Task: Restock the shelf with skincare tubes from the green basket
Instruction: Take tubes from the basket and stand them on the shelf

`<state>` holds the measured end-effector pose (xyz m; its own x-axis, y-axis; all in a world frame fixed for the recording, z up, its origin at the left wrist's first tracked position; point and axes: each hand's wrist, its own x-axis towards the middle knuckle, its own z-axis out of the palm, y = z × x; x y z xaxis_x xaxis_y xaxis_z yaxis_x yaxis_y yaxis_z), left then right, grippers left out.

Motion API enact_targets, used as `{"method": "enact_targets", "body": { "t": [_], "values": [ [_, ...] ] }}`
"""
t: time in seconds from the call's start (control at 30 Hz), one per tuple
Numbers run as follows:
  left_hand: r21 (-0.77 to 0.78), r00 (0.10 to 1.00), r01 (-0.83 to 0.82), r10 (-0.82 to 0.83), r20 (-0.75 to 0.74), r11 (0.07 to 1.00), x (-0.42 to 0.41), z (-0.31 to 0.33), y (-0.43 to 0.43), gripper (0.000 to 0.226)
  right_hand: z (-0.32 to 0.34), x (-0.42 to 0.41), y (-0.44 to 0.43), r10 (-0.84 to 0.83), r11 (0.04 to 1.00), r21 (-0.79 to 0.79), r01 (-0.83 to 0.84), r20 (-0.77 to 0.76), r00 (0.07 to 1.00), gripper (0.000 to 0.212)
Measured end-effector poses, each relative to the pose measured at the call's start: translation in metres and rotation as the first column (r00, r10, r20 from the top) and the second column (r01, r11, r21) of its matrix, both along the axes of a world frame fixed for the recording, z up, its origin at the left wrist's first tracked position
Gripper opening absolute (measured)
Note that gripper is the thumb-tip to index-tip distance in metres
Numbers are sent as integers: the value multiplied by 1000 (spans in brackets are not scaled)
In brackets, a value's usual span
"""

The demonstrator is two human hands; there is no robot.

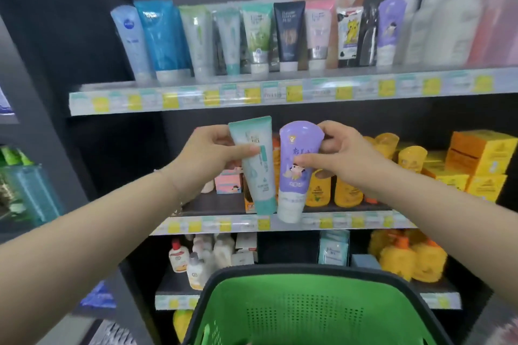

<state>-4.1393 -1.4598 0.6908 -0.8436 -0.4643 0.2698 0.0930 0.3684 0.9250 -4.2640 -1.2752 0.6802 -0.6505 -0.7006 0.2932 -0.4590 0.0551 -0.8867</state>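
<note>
My left hand [215, 154] grips a teal-and-white skincare tube [256, 173], cap down, in front of the middle shelf. Right beside it my right hand [339, 151] holds a purple-and-white tube [294, 176], also cap down. The two tubes almost touch. The green basket [308, 308] with its black rim sits below my hands at the bottom of the view. The top shelf [280, 92] carries a row of upright tubes, among them a matching teal tube [231, 39] and a matching purple tube [388, 31].
White pump bottles [448, 22] stand at the top shelf's right end. The middle shelf holds yellow bottles [344, 190] and orange boxes [476, 159]. The lower shelf has small white bottles [196, 260] and yellow items [412, 255]. A dark shelf upright [84, 92] rises on the left.
</note>
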Motion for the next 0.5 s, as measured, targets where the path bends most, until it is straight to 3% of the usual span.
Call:
{"method": "enact_targets", "body": {
  "t": [0.17, 0.3, 0.5],
  "values": [
    [33, 994, -10, 14, -105, 999, 2, 28, 0, 20, 28, -4, 3, -5, 995, -96, 12, 80, 997, 34],
    [89, 991, 13, -1, -132, 996, 2, 45, 5, 20, 45, -4, 2, -13, 992, -125, 23, 75, 997, 35],
    [52, 991, -7, 14, -132, 999, -1, 61, 5, 21, 63, -2, -3, -45, 990, -130, 50, 39, 998, 30]
  ]
}}
